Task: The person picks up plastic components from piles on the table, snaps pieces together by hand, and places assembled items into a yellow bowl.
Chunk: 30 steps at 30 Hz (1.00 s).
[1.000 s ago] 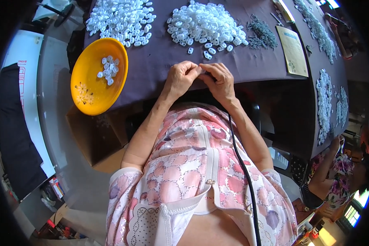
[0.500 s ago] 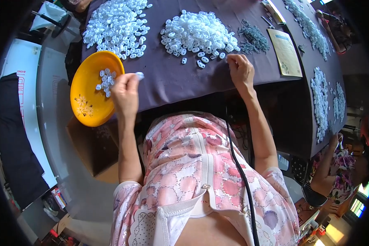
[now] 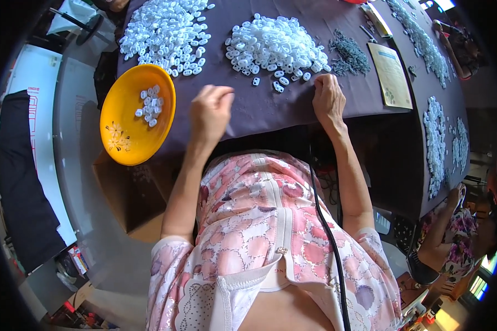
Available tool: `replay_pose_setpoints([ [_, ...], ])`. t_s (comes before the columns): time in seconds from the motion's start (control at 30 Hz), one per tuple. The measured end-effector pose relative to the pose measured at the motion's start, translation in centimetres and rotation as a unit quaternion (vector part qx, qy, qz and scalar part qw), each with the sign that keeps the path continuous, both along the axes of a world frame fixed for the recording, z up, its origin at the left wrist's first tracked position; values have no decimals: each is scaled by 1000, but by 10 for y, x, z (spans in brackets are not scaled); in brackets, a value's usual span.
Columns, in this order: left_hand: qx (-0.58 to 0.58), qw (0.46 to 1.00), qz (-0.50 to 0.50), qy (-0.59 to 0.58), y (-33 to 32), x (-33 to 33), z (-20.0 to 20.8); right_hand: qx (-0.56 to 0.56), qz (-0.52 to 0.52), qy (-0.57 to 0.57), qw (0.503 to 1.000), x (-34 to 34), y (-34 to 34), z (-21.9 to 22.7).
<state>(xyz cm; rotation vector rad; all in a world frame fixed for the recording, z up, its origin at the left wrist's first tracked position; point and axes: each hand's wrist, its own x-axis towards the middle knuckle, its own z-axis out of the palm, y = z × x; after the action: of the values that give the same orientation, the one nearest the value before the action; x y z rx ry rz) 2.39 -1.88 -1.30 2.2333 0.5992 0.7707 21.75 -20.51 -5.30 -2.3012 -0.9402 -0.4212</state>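
Note:
My left hand (image 3: 211, 115) is over the front of the table, right of a yellow oval plate (image 3: 119, 105). Its fingers are curled together, and no piece shows at the tips. Inside the plate lies a small group of white oval plastic pieces with holes (image 3: 151, 102). My right hand (image 3: 329, 100) rests at the lower right edge of a heap of similar white pieces (image 3: 276, 44). Its fingers are closed and bent inward; whatever they pinch, if anything, is hidden. A few loose white pieces (image 3: 278, 86) lie between the two hands.
Another white heap (image 3: 165, 36) spreads behind the plate. Small grey parts (image 3: 349, 54) and a tan envelope (image 3: 390, 74) lie right of my right hand. More white piles (image 3: 435, 143) sit on the table's right wing, where other people sit. A cardboard box (image 3: 130, 196) stands below.
My left hand has moved right, away from the plate, and the white piece at its fingertips is no longer visible. My right hand stays by the heap. The whole view has shifted slightly.

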Motion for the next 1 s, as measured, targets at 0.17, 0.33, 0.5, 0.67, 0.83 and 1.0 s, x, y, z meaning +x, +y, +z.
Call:
replay_pose_setpoints([
  [0.17, 47, 995, -75, -42, -26, 65, -31, 35, 5, -2, 999, -5, -4, -3],
  [0.33, 65, 994, -89, 3, -37, 82, -36, 59, 16, -8, 998, -5, -3, -5],
  [0.5, 60, 993, -93, 40, -40, 78, -32, 60, 20, -11, 998, -4, -4, -2],
  [0.67, 19, 996, -71, 45, -40, 78, -29, 65, 37, -18, 997, -2, -6, -4],
  [0.83, -200, 975, -95, 12, -35, 62, -21, 107, 50, 17, 993, -11, -4, 4],
  [1.0, -414, 904, -103, -13, -39, 35, -24, 188, 180, 243, 935, -56, 9, 20],
])
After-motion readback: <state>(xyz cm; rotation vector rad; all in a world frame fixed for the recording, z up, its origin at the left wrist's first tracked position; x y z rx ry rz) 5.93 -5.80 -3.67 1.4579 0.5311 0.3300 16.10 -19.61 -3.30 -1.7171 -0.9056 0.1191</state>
